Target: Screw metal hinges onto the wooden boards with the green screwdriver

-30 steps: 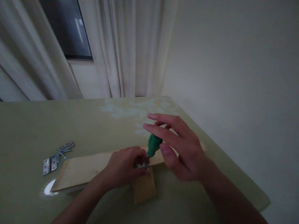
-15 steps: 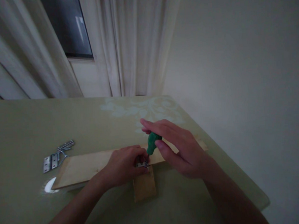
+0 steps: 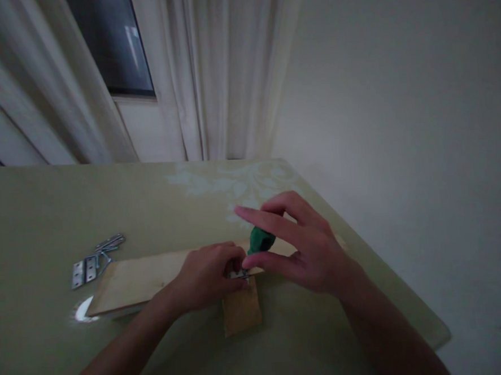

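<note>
My right hand (image 3: 302, 243) grips the green handle of a screwdriver (image 3: 261, 240) between thumb and fingers, the index finger stretched out past it. The screwdriver slants down to a metal hinge (image 3: 237, 273) at the near edge of a long pale wooden board (image 3: 148, 276). Its tip is hidden by my fingers. My left hand (image 3: 211, 277) is closed around the hinge, thumb below and fingers above, pressing it to the wood. A short wooden block (image 3: 241, 311) sticks out toward me from under the board.
Left of the board lie another metal hinge (image 3: 84, 273) and several loose screws (image 3: 106, 254). The green table (image 3: 44, 217) has a pale floral pattern. Curtains (image 3: 226, 70) hang behind it, and a bare wall (image 3: 399, 116) stands along the right.
My right thumb has moved left across the screwdriver handle and the fingers have shifted around it, the index finger lifting apart from the others. My left hand stays in place.
</note>
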Motion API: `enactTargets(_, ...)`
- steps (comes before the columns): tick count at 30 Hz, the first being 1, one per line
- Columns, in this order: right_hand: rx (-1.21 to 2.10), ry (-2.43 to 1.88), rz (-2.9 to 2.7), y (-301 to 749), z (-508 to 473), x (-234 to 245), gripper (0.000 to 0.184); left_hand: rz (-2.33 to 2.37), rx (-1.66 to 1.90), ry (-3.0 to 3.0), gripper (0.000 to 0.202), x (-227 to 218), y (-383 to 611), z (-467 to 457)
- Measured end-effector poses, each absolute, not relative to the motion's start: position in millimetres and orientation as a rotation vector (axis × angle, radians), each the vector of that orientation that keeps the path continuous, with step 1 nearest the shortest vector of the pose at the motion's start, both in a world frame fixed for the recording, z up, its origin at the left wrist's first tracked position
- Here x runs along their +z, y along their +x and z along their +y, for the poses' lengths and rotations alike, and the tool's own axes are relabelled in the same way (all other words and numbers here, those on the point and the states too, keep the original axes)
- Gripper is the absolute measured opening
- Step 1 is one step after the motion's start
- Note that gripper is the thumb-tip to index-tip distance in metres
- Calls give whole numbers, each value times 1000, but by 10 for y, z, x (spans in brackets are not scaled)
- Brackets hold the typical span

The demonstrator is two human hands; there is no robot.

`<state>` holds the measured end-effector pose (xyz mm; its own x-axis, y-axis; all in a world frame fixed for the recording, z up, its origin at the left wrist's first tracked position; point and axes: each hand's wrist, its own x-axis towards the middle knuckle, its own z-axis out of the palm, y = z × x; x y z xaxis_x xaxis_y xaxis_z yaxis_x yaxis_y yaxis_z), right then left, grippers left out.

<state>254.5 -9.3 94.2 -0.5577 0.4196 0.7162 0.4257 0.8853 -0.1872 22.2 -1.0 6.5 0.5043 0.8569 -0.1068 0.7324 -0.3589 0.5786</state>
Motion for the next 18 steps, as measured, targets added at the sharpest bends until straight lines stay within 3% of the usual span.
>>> enactTargets(4,257,-574,-2324,2552,-112,978,58,1298,249,2171,18,85,224,-6)
enactTargets(7,236,-511,-2237,2536,-67,925,39,1305,263,2200,16,75,226,-5)
enactTargets(10,-145,-515,-2095,2525,-24,875,23,1299,284,2215,16,58,225,-5)
enactTargets(12,-182,-521,-2133,2534,-27,886,29,1296,280,2203,16,59,226,-7)
enactTargets(16,278,-489,-2295,2567,-61,936,54,1301,264,2190,16,70,231,-8)
enactTargets(18,283,-492,-2251,2573,-59,929,50,1294,278,2190,18,70,230,-6)
